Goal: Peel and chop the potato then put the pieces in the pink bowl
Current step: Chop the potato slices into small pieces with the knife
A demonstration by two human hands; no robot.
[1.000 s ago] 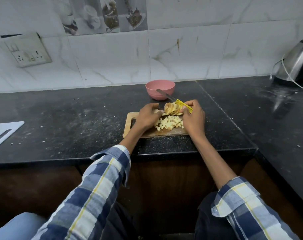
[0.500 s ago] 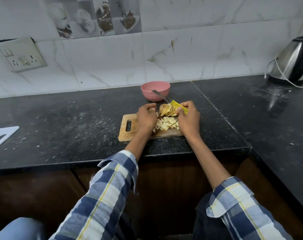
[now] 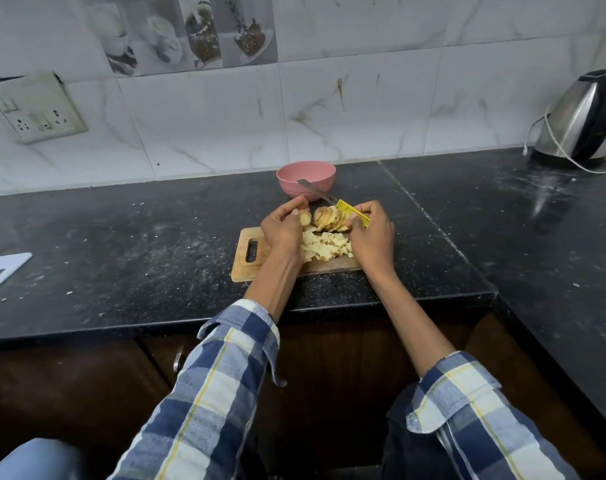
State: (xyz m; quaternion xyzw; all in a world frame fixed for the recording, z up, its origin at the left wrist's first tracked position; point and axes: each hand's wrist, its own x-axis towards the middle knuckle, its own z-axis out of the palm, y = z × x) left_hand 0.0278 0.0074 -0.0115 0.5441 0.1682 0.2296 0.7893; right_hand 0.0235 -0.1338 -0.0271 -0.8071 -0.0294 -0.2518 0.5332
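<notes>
On the wooden cutting board (image 3: 256, 271) with its handle slot, the left hand (image 3: 282, 230) pinches a small pale-yellow potato end piece (image 3: 305, 218) between thumb and fingers, apart from the fanned row of round potato slices (image 3: 329, 219) leaning just beside it. The right hand (image 3: 372, 233) is curled round the yellow plastic handle of a steel-bladed knife (image 3: 355, 212), the blade pointing away toward the round pink bowl (image 3: 306, 174), which stands on the black stone table (image 3: 121, 237) just behind the board; whether anything lies in the bowl cannot be told. Nearer the person sits one heap of small diced potato cubes (image 3: 325, 247), too many and too small to count. The step in hand looks like chopping the remaining slices; to do it well, I would lay the slices flat in a short stack, hold them with fingertips tucked back from the edge, and cut down in even strips, then crosswise, keeping the new cubes clear of the board's edge. Counted: one board, one knife, one bowl, one end piece, one heap of cubes, roughly half a dozen slices, though their overlap hides the exact number. A steel electric kettle (image 3: 585, 116) stands far right.
</notes>
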